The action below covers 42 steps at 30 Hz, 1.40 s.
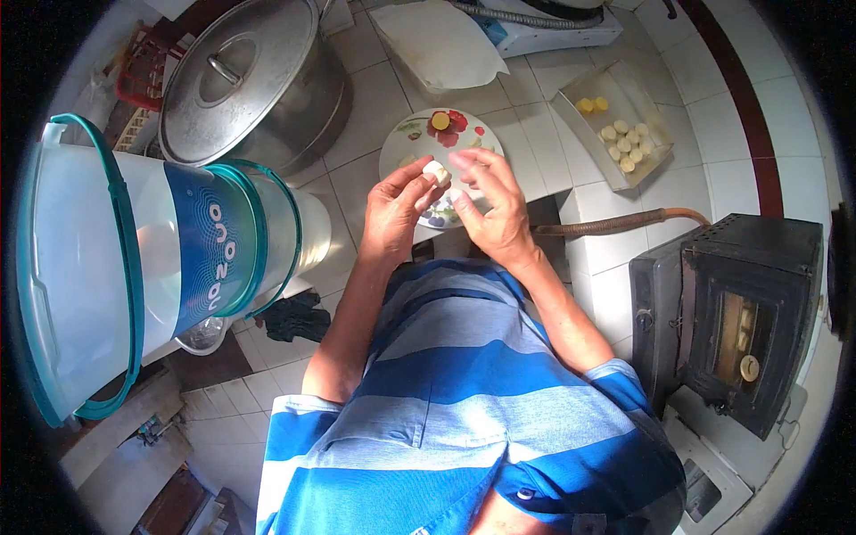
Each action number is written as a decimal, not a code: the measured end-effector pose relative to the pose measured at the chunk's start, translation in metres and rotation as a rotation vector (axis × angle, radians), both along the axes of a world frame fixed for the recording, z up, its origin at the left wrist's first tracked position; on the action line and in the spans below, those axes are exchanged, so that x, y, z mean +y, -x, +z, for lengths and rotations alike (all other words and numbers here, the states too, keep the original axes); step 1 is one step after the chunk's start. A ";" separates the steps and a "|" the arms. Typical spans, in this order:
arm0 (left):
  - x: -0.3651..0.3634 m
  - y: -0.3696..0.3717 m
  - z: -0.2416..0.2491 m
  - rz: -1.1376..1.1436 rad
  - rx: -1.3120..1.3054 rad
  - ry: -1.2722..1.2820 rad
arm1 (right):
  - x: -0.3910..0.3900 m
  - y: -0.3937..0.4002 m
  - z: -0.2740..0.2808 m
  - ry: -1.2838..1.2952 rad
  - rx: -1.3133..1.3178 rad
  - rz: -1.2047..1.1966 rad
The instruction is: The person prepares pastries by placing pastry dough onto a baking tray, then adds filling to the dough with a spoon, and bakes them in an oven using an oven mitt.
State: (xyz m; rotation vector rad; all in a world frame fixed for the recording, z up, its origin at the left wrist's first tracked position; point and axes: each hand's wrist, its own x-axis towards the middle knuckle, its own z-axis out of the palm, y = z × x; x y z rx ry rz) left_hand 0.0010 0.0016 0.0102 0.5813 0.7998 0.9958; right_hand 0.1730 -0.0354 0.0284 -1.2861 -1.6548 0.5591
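Left hand (pixel 389 218): fingers drawn together in a pinch, a small white piece (pixel 435 171) held between thumb and fingertips. Right hand (pixel 506 223): fingers spread and slightly curled, apparently free of any object, thumb near the piece; palm contents cannot be fully seen.

Handling (judgement): piece looks soft, so light, even pressure from the fingertips suits it; a hard squeeze could crack or flatten it. Small turns between touches should keep the shape regular. Working low over the plate (pixel 390 152) lets crumbs land there.

Appearance: piece is off-white, matte, lumpy, with a fold or ridge on its face; held just above the plate, at upper centre of the frame. On the plate, which bears a printed flower pattern, one yellowish round piece (pixel 440 120) sits near the far edge.

Farther out: at upper right, a shallow tray (pixel 625 78) holds a cluster of pale rounds (pixel 626 143), two yellower ones (pixel 592 105) set apart. Tiled table (pixel 364 100) beneath.
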 end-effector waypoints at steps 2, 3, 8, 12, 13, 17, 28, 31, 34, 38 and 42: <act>0.001 0.003 0.001 0.001 -0.035 -0.003 | 0.003 0.000 0.010 0.062 0.123 -0.034; 0.001 0.002 0.004 -0.003 -0.034 -0.002 | 0.006 -0.003 0.010 0.091 0.182 -0.017; 0.001 -0.001 0.011 -0.079 0.233 -0.154 | 0.017 -0.013 0.016 0.098 0.164 0.075; -0.001 -0.003 0.018 -0.118 0.339 -0.182 | 0.020 -0.016 0.025 0.123 0.109 0.144; -0.001 -0.004 0.012 -0.109 0.317 -0.242 | 0.021 -0.015 0.028 0.123 0.084 0.148; -0.001 -0.006 0.003 -0.089 0.279 -0.363 | 0.023 -0.013 0.027 0.105 0.062 0.159; -0.002 -0.004 0.016 -0.156 0.302 -0.239 | 0.021 -0.012 0.009 0.361 0.502 0.123; -0.001 -0.001 0.014 -0.178 0.260 -0.192 | 0.021 -0.013 0.005 0.372 0.609 0.123; -0.002 -0.003 0.013 -0.162 0.171 -0.125 | 0.017 -0.014 0.009 0.351 0.627 0.111; -0.003 -0.003 0.013 -0.122 0.017 -0.042 | 0.016 -0.026 0.024 -0.079 -0.013 0.074; -0.004 -0.003 0.013 -0.127 -0.024 -0.034 | 0.012 -0.030 0.025 -0.217 -0.257 0.098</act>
